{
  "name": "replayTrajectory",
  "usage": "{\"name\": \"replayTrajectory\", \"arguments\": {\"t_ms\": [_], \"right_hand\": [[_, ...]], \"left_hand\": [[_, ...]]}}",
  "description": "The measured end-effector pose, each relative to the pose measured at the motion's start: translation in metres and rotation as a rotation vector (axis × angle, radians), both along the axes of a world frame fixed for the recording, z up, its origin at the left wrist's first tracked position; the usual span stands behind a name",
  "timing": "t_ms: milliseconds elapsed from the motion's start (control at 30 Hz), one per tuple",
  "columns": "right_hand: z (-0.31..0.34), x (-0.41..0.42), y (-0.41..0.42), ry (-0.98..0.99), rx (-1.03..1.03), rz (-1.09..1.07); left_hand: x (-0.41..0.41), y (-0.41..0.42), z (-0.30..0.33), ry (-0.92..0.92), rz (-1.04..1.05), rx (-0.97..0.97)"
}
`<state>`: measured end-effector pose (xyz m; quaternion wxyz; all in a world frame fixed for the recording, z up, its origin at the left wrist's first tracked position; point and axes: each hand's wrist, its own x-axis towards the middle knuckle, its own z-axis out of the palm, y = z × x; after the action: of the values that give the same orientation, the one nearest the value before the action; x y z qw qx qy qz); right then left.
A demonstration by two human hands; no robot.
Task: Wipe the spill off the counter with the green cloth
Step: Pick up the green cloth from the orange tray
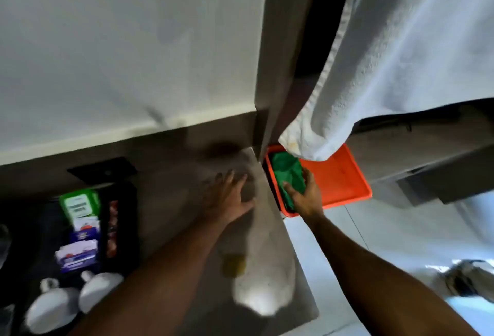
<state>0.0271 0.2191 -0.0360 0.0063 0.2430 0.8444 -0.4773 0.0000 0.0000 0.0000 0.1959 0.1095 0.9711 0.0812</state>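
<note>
The green cloth (287, 175) lies bunched in an orange tub (339, 178) beside the counter's right end. My right hand (304, 196) reaches into the tub and its fingers close on the cloth's near part. My left hand (227, 196) rests flat on the grey counter (187, 159), fingers spread, holding nothing. A yellowish spill (234, 265) sits on the counter closer to me, just right of my left forearm. The view is motion-blurred.
A black tray (120, 228) with several packets, one of them green (78, 204), stands at the left. Two white cups (77, 295) sit at the lower left. A white towel (401, 55) hangs above the tub. Pale floor lies at the right.
</note>
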Motion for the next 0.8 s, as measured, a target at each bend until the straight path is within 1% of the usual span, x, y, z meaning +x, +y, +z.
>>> {"name": "replayTrajectory", "arguments": {"t_ms": [67,167,267,300,467,533,567,633,700,767,800], "right_hand": [[-0.005,-0.014,0.009,-0.023,-0.033,-0.025],[-0.016,-0.027,0.026,-0.096,-0.118,-0.091],[-0.024,-0.032,0.039,-0.151,-0.178,-0.165],[-0.028,-0.036,0.043,-0.173,-0.174,-0.184],[-0.035,-0.058,0.050,-0.265,-0.196,-0.239],[-0.036,-0.063,0.048,-0.295,-0.205,-0.237],[-0.036,-0.063,0.047,-0.304,-0.208,-0.238],[-0.031,-0.066,0.038,-0.285,-0.170,-0.189],[-0.020,-0.064,0.025,-0.198,-0.105,-0.111],[-0.006,-0.053,0.005,-0.071,-0.077,-0.024],[0.000,-0.044,-0.008,-0.020,-0.064,0.034]], "left_hand": [[-0.014,0.017,-0.005,0.035,-0.005,-0.040],[-0.027,0.032,-0.020,-0.053,0.018,-0.057],[-0.020,0.036,-0.036,-0.026,-0.040,-0.190],[-0.021,0.037,-0.038,-0.010,-0.046,-0.205],[-0.021,0.037,-0.037,0.009,-0.047,-0.206],[-0.023,0.035,-0.031,-0.023,-0.023,-0.141],[-0.022,0.033,-0.028,-0.037,0.013,-0.051],[-0.012,0.013,-0.022,-0.016,0.157,0.192],[0.016,-0.022,-0.018,0.077,0.299,0.358],[0.058,-0.060,-0.022,0.204,0.407,0.409],[0.083,-0.079,-0.027,0.251,0.444,0.394]]}}
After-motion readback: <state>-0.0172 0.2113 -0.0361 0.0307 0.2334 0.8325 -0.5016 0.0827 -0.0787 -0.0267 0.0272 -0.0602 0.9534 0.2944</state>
